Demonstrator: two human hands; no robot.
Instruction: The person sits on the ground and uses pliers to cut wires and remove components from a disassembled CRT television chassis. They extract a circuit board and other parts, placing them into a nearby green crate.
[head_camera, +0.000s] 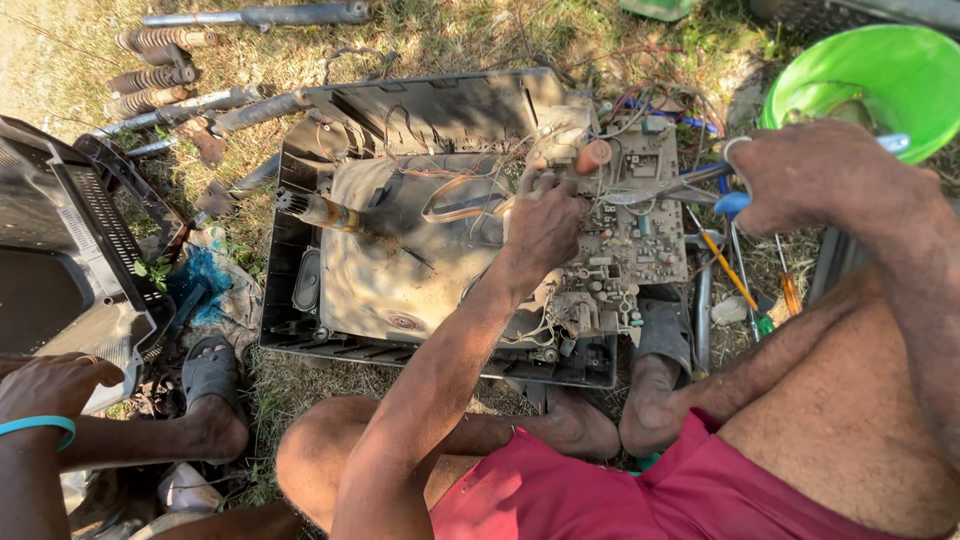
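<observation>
Opened television shell (300, 250), dark plastic, lying face down on grass; inside, one grey picture tube (390, 255) with its neck pointing left, one brown circuit board (635, 225) along the right side, and a tangle of thin wires (470, 200) between them. Left hand (540, 225) over the middle of the shell, fingers closed on a bundle of wires at the board's edge, with a small reddish cylindrical part (593, 156) just above the knuckles. Right hand (820, 175) clenched on blue-handled pliers (735, 190), tips reaching over the board's upper right corner. Green plastic basin (905, 65) at upper right, contents in shadow and not identifiable. Second dark casing (70, 250) at left, a co-worker's hand (50, 385) with a teal wristband resting at its lower edge. Three coil springs (150, 75) and several metal rods at upper left. Two screwdrivers (730, 270) on the ground right of the shell, one yellow-shafted, one orange-handled. Feet in grey sandals below the shell.
</observation>
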